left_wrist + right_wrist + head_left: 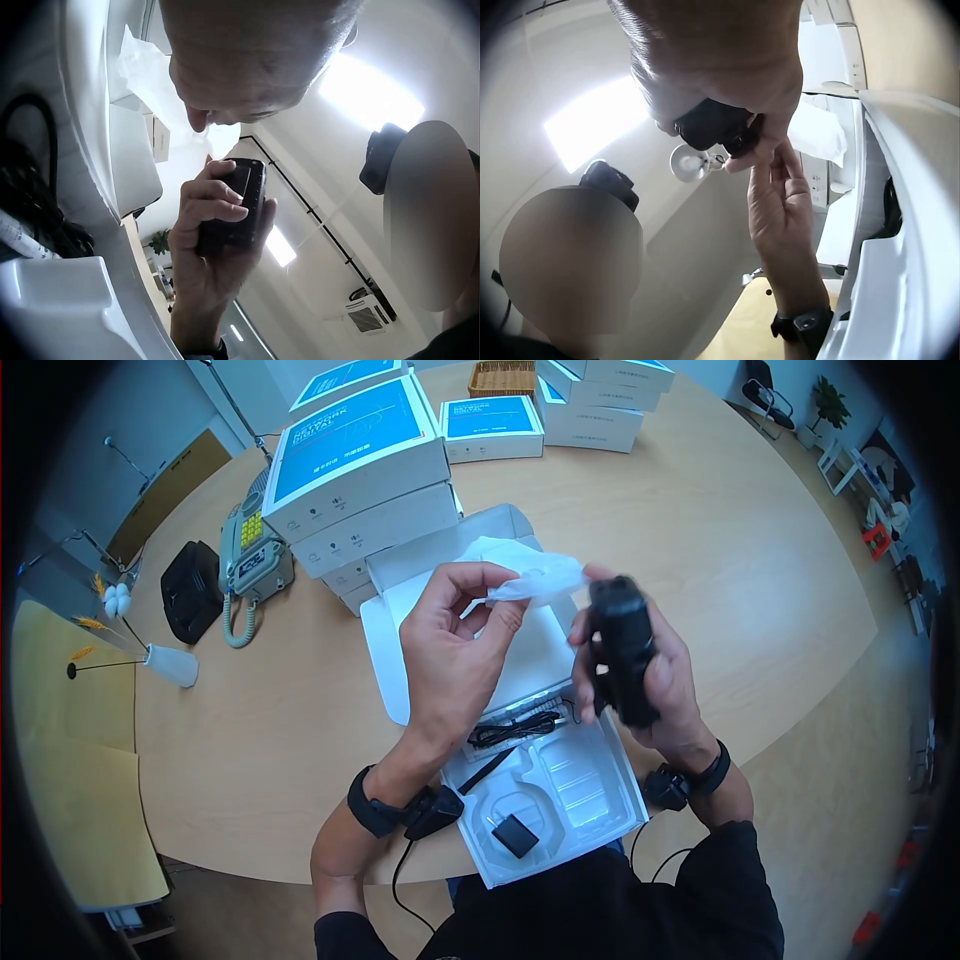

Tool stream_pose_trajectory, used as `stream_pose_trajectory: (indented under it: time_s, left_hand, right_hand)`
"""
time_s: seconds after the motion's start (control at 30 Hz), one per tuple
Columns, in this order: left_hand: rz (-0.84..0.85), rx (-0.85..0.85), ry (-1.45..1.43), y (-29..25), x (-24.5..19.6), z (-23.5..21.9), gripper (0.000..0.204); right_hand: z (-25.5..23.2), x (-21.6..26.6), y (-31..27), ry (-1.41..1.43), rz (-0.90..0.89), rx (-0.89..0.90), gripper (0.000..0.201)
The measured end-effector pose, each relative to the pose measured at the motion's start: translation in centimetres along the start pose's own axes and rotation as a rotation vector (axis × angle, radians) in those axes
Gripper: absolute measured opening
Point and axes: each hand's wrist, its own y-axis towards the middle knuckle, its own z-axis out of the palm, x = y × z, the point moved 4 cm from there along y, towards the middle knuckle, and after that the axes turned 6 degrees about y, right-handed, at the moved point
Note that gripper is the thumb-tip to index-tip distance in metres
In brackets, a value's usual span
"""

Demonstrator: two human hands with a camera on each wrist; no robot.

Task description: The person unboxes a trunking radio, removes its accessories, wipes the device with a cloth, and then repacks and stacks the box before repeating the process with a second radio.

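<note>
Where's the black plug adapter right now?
In the head view, the adapter lies in the left part of the white tray, nearer the person than the coiled black cable.

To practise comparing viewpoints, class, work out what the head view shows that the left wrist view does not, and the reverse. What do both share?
Only the head view: the phone, the vase and the adapter in the tray.

Only the left wrist view: the ceiling lights and the camera on the person's head.

Both: the right hand gripping a black device, the left hand, the bag, the tray and the black cable.
</note>
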Motion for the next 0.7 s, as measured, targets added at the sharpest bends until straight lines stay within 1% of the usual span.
stream_pose_trajectory:
  time_s: [0.03, 0.07, 0.1, 0.13, 0.2, 0.23, 0.27, 0.3, 0.33, 0.37, 0.4, 0.43, 0.47, 0.5, 0.53, 0.6, 0.63, 0.7]
  left_hand:
    - [-0.001, 0.0, 0.0, -0.1, -0.1, 0.0, 0.02]
    - [-0.04, -0.006, 0.022, 0.0, -0.1, 0.0, 0.021]
    - [-0.077, -0.012, 0.044, 0.0, -0.2, 0.0, 0.021]
    - [-0.078, -0.01, 0.044, -0.1, -0.4, 0.1, 0.021]
    - [-0.082, -0.001, 0.039, -0.3, -0.6, 0.4, 0.019]
    - [-0.083, 0.003, 0.039, -0.3, -0.5, 0.5, 0.019]
    - [-0.027, 0.024, 0.054, -0.4, -0.5, 0.6, 0.019]
    - [0.031, 0.046, 0.069, -0.4, -0.6, 0.8, 0.019]
    - [0.03, 0.052, 0.067, -0.4, -0.7, 0.7, 0.019]
    - [0.073, 0.082, 0.117, -0.4, -1.1, 0.6, 0.02]
    - [0.118, 0.11, 0.167, -0.4, -1.4, 0.6, 0.022]
    - [0.119, 0.11, 0.166, -0.4, -1.3, 0.6, 0.022]
    - [0.166, 0.125, 0.168, -0.4, -1.5, 0.6, 0.022]
    - [0.213, 0.14, 0.17, -0.4, -1.5, 0.7, 0.022]
    - [0.21, 0.142, 0.169, -0.3, -1.4, 0.6, 0.022]
    - [0.31, 0.153, 0.212, -0.3, -1.5, 0.6, 0.021]
    - [0.309, 0.156, 0.212, -0.2, -1.7, 0.5, 0.021]
    - [0.355, 0.204, 0.246, -0.3, -2.3, 0.5, 0.02]
  right_hand:
    - [-0.2, -0.1, -0.3, -0.078, 0.041, 0.039, 0.097]
    - [-0.3, -0.2, -0.5, -0.158, 0.08, 0.078, 0.094]
    - [0.0, 0.4, -0.9, -0.201, 0.157, 0.047, 0.086]
    - [0.3, 0.0, -1.0, -0.2, 0.157, 0.046, 0.086]
    - [0.8, -0.3, -0.7, -0.351, -0.036, 0.03, 0.083]
    - [0.5, -0.4, -0.8, -0.376, -0.052, 0.035, 0.084]
    - [0.5, -0.4, -0.8, -0.375, -0.052, 0.03, 0.084]
    - [0.4, -0.3, -0.7, -0.348, -0.053, -0.017, 0.085]
    - [0.3, -0.2, -0.7, -0.321, -0.055, -0.064, 0.086]
    - [0.2, -0.3, -0.6, -0.29, -0.083, -0.089, 0.084]
    - [0.1, -0.3, -0.6, -0.293, -0.085, -0.09, 0.084]
    - [0.1, -0.2, -0.7, -0.269, -0.102, -0.102, 0.083]
    - [0.0, -0.2, -0.7, -0.243, -0.119, -0.114, 0.082]
    - [0.2, 0.0, -0.7, -0.257, -0.104, -0.114, 0.081]
    - [0.2, 0.3, -0.6, -0.257, -0.102, -0.117, 0.081]
    - [0.2, 0.5, -0.3, -0.243, 0.04, -0.035, 0.074]
    - [0.0, 0.4, -0.1, -0.269, 0.032, 0.001, 0.067]
    - [-0.4, 0.2, -0.2, -0.28, 0.059, -0.005, 0.066]
